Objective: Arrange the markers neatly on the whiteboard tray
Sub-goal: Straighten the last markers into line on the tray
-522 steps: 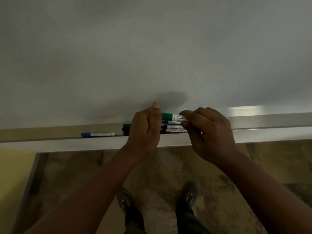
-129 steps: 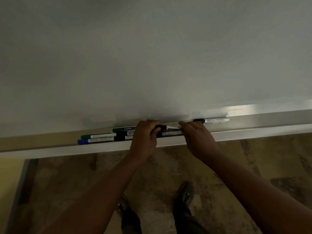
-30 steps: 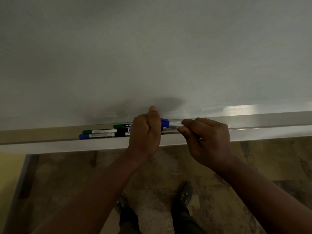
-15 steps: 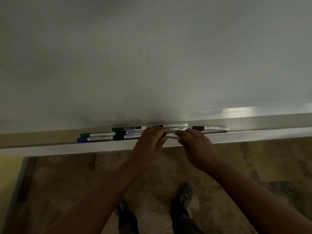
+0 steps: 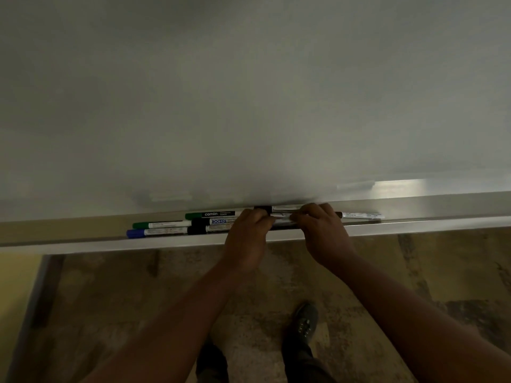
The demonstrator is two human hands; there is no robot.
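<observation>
Several markers lie lengthwise in the whiteboard tray point(image 5: 442, 215). At the left are a blue-capped marker point(image 5: 156, 232), a green-capped marker point(image 5: 161, 224), a green Camlin marker point(image 5: 210, 214), a DOMS marker point(image 5: 213, 221) and a black-capped marker point(image 5: 200, 230). A slim marker point(image 5: 362, 215) lies alone on the right. My left hand point(image 5: 246, 239) and my right hand point(image 5: 322, 233) curl their fingers round the two ends of a white-barrelled marker point(image 5: 282, 215) down in the tray. Behind it lies another black-capped marker point(image 5: 276, 208), partly hidden by my fingers.
The whiteboard point(image 5: 249, 106) fills the upper view and is blank. Below the tray's front lip is a mottled floor point(image 5: 124, 299) with my shoes point(image 5: 304, 322). A yellow wall strip point(image 5: 16, 286) is at the lower left. The tray's right stretch holds nothing past the slim marker.
Both hands have lowered the blue-capped marker from in front of the board into the tray, among the middle markers. The markers at the left and right have not moved.
</observation>
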